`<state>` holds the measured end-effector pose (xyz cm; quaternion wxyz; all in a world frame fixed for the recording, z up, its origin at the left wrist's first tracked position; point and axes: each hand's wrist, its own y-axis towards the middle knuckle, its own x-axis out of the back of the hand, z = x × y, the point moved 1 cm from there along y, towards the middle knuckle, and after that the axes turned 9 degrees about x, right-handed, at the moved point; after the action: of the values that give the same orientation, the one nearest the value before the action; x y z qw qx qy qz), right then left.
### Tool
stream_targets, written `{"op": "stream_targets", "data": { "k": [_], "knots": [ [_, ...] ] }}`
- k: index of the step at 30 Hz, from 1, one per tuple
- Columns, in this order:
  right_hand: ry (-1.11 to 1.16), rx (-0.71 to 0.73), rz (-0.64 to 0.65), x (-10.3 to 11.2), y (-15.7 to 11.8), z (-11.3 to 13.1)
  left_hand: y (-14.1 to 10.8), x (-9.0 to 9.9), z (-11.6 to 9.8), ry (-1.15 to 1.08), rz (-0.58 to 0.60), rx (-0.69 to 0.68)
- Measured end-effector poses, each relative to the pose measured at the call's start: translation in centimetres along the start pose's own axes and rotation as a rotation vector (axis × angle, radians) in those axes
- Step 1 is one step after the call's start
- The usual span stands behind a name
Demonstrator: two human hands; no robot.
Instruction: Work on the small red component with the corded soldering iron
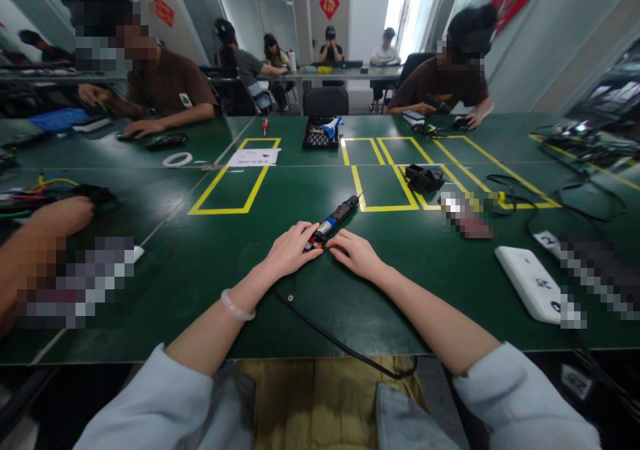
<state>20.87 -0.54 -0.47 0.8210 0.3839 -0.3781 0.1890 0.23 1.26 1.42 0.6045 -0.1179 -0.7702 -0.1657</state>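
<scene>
Near the middle of the green table (210,263) lies a slim stick-shaped electric tool (336,218) with its inside laid bare. It shows a silver and blue cylinder, a dark body, a thin tip pointing away to the right, and red and orange bits at the near end. My left hand (293,249) is closed over that near end, thumb low and fingers on top. Close by on the right, the curled fingers of my right hand (356,253) come together beside the orange bits; what they pinch, if anything, is hidden. A black cord (330,337) runs from below my left hand over the table's front edge.
A black tray (320,137) of small parts, a red-handled screwdriver (265,127) and a paper sheet (255,157) lie farther back. At right are black parts (424,178), a white power bank (530,283) and cables. Another person's arm (45,243) reaches in from the left.
</scene>
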Motion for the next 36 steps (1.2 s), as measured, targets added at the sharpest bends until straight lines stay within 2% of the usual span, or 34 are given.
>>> {"op": "stream_targets", "data": {
  "k": [5, 11, 15, 19, 23, 28, 36],
  "knots": [
    [0.016, -0.012, 0.021, 0.2, -0.1, -0.1, 0.9, 0.5, 4.0, 0.052, -0.001, 0.146],
    [0.031, -0.021, 0.051, 0.1, -0.1, -0.2, 1.6, 1.5, 11.0, 0.069, -0.027, 0.389],
    [0.042, -0.02, 0.064, -0.1, -0.2, -0.3, 1.5, 2.2, 15.4, 0.078, -0.078, 0.565],
    [0.045, -0.022, 0.065, -0.1, -0.3, -0.3, 0.8, 3.2, 18.4, 0.096, -0.125, 0.698],
    [0.049, -0.021, 0.069, -0.2, -0.2, -0.4, -0.1, 4.2, 19.7, 0.138, -0.155, 0.82],
    [0.052, -0.019, 0.066, -0.2, -0.2, -0.4, -0.8, 4.8, 19.7, 0.177, -0.182, 0.913],
    [0.048, -0.021, 0.07, -0.2, -0.2, -0.3, -0.9, 4.0, 19.4, 0.169, -0.357, 0.754]
  ]
}}
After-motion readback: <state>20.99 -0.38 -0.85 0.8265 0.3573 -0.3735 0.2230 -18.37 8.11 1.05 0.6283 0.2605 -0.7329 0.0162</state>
